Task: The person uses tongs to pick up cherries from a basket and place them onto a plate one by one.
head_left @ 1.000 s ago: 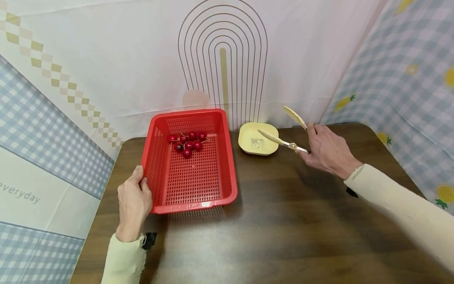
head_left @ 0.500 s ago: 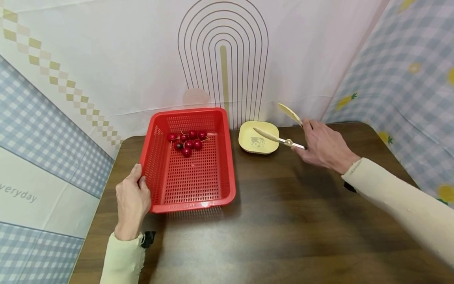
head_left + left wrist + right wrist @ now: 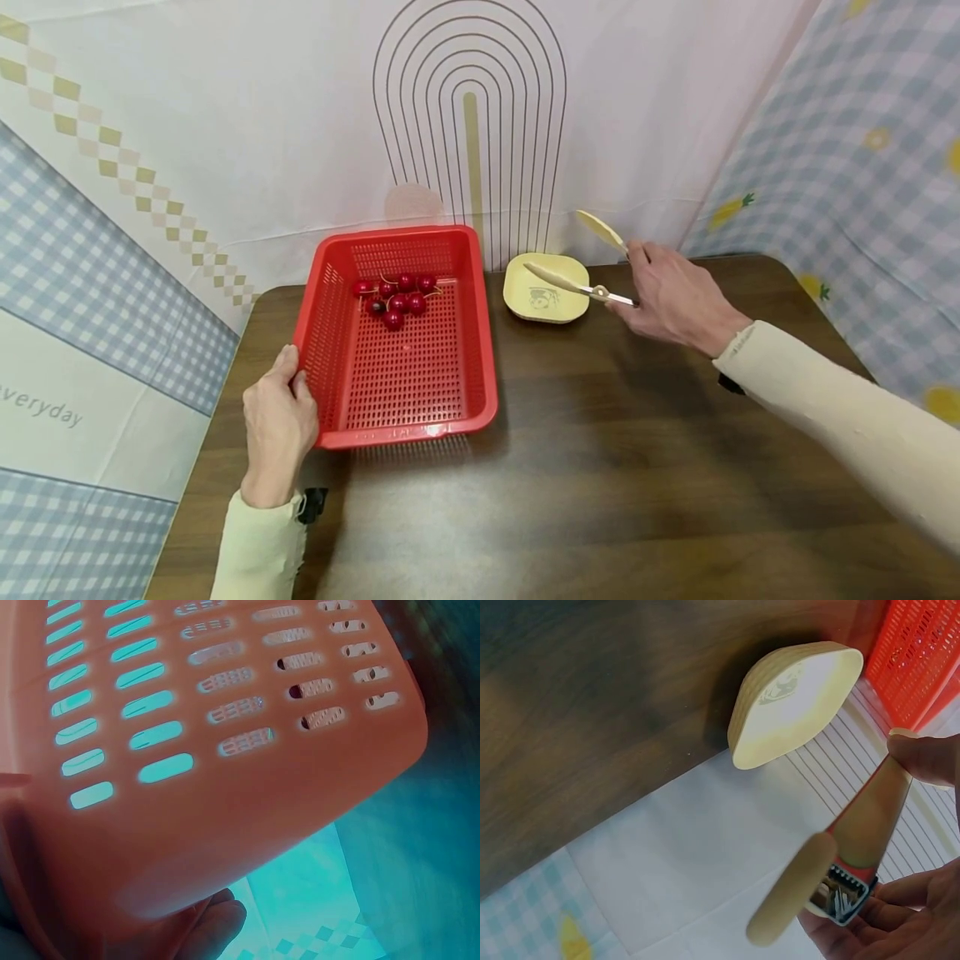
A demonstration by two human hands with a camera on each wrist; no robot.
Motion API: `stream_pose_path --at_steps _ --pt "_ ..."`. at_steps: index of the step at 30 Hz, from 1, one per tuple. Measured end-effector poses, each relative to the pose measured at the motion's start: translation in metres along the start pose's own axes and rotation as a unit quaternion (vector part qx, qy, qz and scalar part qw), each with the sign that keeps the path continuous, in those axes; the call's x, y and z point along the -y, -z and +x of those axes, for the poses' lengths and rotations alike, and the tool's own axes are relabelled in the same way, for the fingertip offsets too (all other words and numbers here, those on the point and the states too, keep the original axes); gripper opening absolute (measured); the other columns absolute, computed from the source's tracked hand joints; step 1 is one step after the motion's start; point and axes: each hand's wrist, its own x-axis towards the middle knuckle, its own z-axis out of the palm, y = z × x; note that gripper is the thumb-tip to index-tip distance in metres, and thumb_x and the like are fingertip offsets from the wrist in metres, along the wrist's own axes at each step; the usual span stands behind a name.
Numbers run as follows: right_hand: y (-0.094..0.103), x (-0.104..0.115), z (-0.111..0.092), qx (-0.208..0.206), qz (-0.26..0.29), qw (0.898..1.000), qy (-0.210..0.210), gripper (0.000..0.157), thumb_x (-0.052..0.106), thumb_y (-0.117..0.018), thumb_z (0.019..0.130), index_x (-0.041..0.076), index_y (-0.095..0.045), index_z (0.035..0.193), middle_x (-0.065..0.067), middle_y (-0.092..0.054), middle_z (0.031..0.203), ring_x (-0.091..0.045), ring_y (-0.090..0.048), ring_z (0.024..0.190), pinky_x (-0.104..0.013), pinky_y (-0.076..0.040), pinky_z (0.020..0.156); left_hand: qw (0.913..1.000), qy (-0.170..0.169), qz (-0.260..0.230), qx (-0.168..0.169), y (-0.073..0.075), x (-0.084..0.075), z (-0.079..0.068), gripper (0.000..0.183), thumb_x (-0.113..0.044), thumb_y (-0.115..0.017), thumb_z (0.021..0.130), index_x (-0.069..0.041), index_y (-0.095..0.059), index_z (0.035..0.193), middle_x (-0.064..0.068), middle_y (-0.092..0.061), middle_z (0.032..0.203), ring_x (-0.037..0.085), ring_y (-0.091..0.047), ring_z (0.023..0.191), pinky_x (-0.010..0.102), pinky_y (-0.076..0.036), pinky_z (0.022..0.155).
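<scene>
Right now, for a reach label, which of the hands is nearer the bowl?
Right. The right hand holds the tongs to the right of the bowl; the left hand grips the left side of the basket, which lies between it and the bowl.

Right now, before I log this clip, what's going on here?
A person's left hand grips the left rim of a red basket, with dark red cherries grouped toward its far end. The right hand holds tongs spread open with nothing between them; in the head view, one tip overlaps the yellow dish right of the basket.
</scene>
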Motion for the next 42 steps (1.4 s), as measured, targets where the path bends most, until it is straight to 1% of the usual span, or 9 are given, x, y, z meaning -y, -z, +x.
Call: stream_pose_path --at_steps 4,14,19,23,31,36,38,40,42 --pt "0.000 0.003 0.003 -0.002 0.000 1.000 0.007 0.062 0.033 -0.075 0.086 -0.009 -0.047 0.123 -0.022 -0.059 0.091 -0.037 -0.062 0.078 -0.053 -0.054 0.060 1.0000 0.000 0.001 0.000 0.000 0.000 0.001 0.041 0.001 -0.054 0.097 0.003 -0.061 0.137 0.019 -0.061 0.141 0.045 -0.061 0.125 0.061 -0.051 0.099" --pt "-0.006 0.007 0.007 -0.035 -0.012 0.999 0.029 0.063 0.032 -0.079 0.082 -0.011 -0.050 0.117 -0.021 -0.059 0.085 -0.040 -0.062 0.077 -0.053 -0.054 0.066 1.0000 -0.004 0.000 0.002 0.001 -0.001 0.000 0.041 0.001 -0.055 0.097 0.002 -0.062 0.137 0.019 -0.061 0.142 0.046 -0.061 0.125 0.062 -0.050 0.099" --pt "-0.007 0.009 0.009 -0.040 -0.022 0.998 0.031 0.062 0.035 -0.079 0.082 -0.010 -0.051 0.114 -0.020 -0.059 0.083 -0.042 -0.062 0.076 -0.053 -0.053 0.063 1.0000 -0.007 0.003 -0.001 0.001 0.000 0.000 0.040 0.001 -0.055 0.097 0.002 -0.062 0.137 0.020 -0.061 0.141 0.047 -0.061 0.124 0.062 -0.051 0.097" --pt "-0.007 0.010 0.009 -0.036 -0.028 0.999 0.030 0.063 0.037 -0.079 0.082 -0.010 -0.051 0.113 -0.020 -0.059 0.083 -0.041 -0.061 0.075 -0.052 -0.052 0.062 1.0000 -0.007 0.005 0.000 0.001 0.001 0.000 0.040 0.001 -0.055 0.098 0.004 -0.062 0.137 0.021 -0.061 0.141 0.047 -0.061 0.124 0.062 -0.051 0.097" --pt "-0.007 0.012 0.008 -0.040 -0.042 0.998 0.031 0.066 0.039 -0.081 0.080 -0.010 -0.052 0.112 -0.021 -0.061 0.084 -0.041 -0.060 0.081 -0.052 -0.052 0.067 1.0000 0.002 0.003 0.006 0.002 0.000 0.001 0.041 0.001 -0.054 0.098 0.003 -0.061 0.138 0.020 -0.060 0.141 0.046 -0.060 0.126 0.062 -0.051 0.099" --pt "-0.009 0.013 0.007 -0.033 -0.060 0.998 0.017 0.069 0.044 -0.079 0.081 -0.009 -0.053 0.116 -0.023 -0.065 0.091 -0.042 -0.059 0.093 -0.052 -0.045 0.076 1.0000 0.003 0.003 0.007 0.001 0.000 0.001 0.040 0.000 -0.054 0.098 0.002 -0.061 0.138 0.019 -0.060 0.142 0.046 -0.060 0.126 0.062 -0.051 0.099" --pt "-0.009 0.013 0.007 -0.032 -0.066 0.997 0.016 0.071 0.045 -0.079 0.081 -0.010 -0.053 0.118 -0.023 -0.066 0.094 -0.043 -0.059 0.096 -0.052 -0.044 0.077 1.0000 0.003 0.004 0.007 0.001 0.000 0.001 0.040 0.000 -0.055 0.098 0.002 -0.061 0.138 0.019 -0.060 0.142 0.046 -0.060 0.126 0.062 -0.050 0.099" --pt "-0.009 0.013 0.008 -0.036 -0.065 0.997 0.021 0.071 0.044 -0.079 0.081 -0.010 -0.054 0.118 -0.024 -0.066 0.093 -0.042 -0.059 0.093 -0.052 -0.047 0.075 1.0000 0.003 0.005 0.007 0.001 0.000 0.001 0.040 0.000 -0.055 0.098 0.002 -0.061 0.138 0.019 -0.060 0.142 0.046 -0.060 0.126 0.062 -0.050 0.099" --pt "-0.009 0.013 0.009 -0.041 -0.061 0.997 0.028 0.070 0.042 -0.079 0.081 -0.011 -0.054 0.118 -0.024 -0.065 0.091 -0.041 -0.059 0.088 -0.050 -0.051 0.070 1.0000 0.003 0.005 0.008 0.002 0.000 0.001 0.041 0.000 -0.055 0.098 0.002 -0.061 0.138 0.020 -0.060 0.142 0.046 -0.060 0.126 0.062 -0.050 0.099"
